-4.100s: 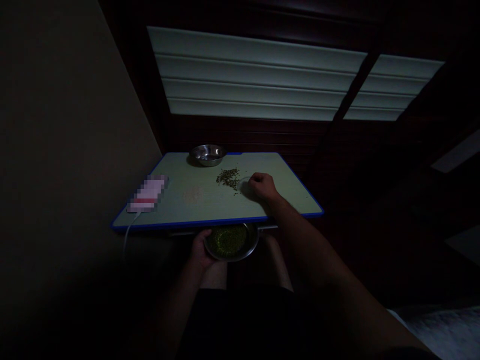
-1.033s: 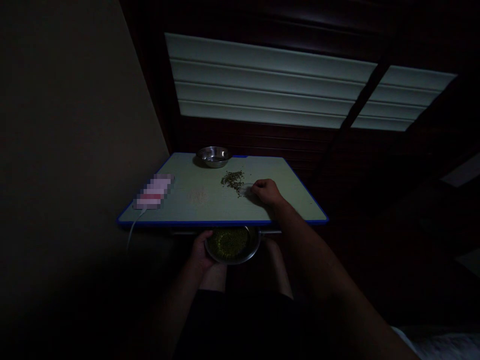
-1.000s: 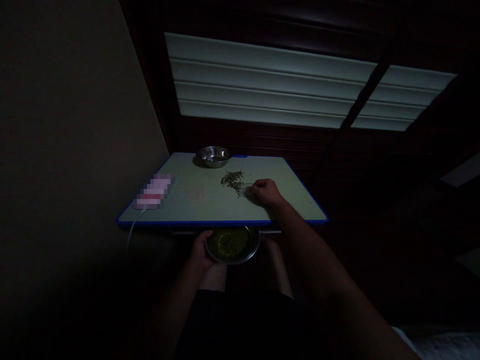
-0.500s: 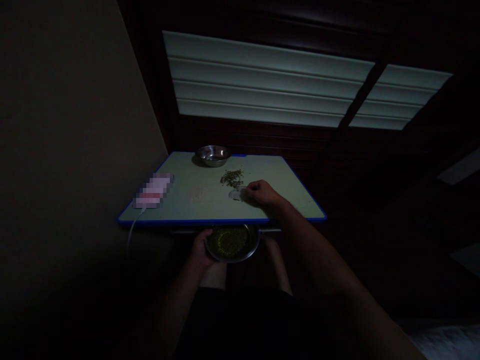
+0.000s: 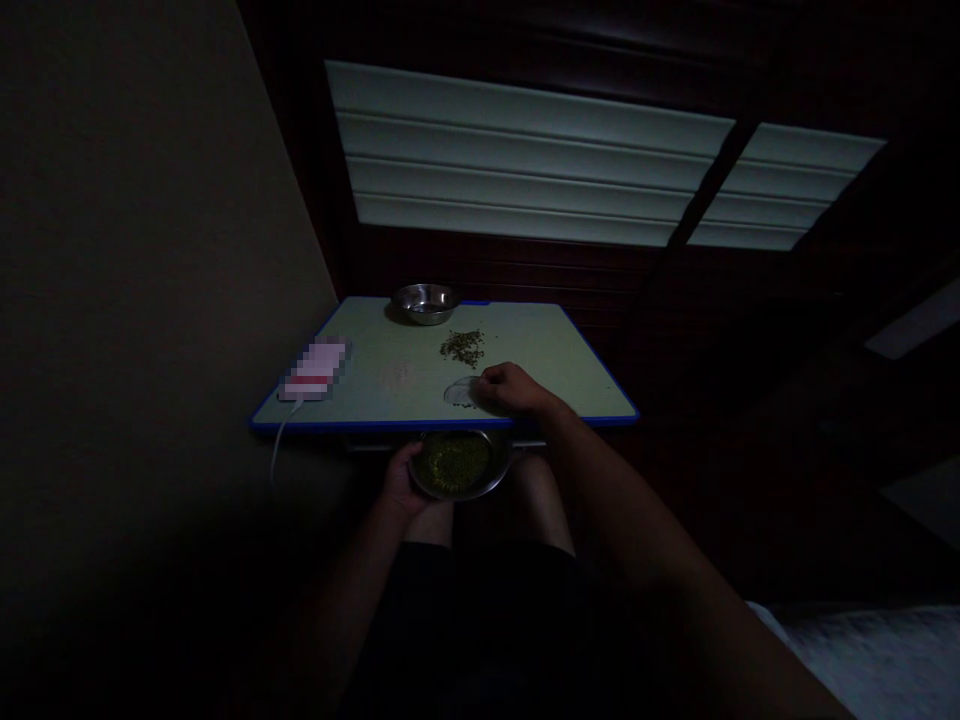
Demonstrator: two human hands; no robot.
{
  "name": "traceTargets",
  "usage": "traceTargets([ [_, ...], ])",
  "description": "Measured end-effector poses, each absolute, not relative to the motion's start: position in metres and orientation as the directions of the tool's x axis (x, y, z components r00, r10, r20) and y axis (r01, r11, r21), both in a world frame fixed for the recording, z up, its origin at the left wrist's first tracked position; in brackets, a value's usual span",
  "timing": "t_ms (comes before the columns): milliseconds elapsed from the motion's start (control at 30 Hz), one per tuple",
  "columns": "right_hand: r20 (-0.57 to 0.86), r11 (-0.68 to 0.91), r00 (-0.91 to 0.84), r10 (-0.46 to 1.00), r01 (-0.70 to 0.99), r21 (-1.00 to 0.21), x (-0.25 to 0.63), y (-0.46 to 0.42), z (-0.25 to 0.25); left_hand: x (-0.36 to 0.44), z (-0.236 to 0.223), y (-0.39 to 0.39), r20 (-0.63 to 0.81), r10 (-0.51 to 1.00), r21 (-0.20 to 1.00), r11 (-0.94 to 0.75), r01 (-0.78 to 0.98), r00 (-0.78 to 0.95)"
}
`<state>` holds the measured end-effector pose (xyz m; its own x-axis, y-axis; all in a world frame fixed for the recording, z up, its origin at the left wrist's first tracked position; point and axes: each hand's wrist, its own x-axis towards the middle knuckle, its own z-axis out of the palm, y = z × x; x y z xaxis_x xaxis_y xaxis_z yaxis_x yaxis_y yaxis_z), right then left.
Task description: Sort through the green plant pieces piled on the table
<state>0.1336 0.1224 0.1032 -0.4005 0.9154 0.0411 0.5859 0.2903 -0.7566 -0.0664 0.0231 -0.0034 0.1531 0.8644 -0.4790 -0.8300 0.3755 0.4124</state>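
Note:
My left hand (image 5: 403, 482) grips the left rim of a metal bowl (image 5: 489, 490), held just below the table's front edge. Green beans or seeds (image 5: 452, 462) cover the bowl's inside. Over the table, my right hand (image 5: 511, 388) is closed on a clear, rounded plastic piece (image 5: 459, 392) that lies low against the surface; its exact kind is hard to make out in the dim light. A few small grains show along its near edge. Behind it, a loose pile of brownish-green grains (image 5: 463, 347) is spread on the tabletop.
The pale table (image 5: 360, 400) has a blue edge. A second metal bowl (image 5: 426, 305) stands at its back left. On the left side lies a blurred pink phone-like object (image 5: 316, 368) with a white cable (image 5: 276, 450). Dark panelled doors rise behind, and a wall is at left.
My right hand has drawn the clear plastic piece toward the table's front edge, away from the pile, with a few grains along it. My left hand still holds the bowl.

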Motion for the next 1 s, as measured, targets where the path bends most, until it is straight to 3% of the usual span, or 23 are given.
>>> traceTargets([
  [1000,0.069,0.36,-0.397,0.915,0.728,-0.584,0.128,0.111,0.104,-0.071,0.002,0.018,-0.448,0.868,0.456,0.429,-0.78,0.215],
])
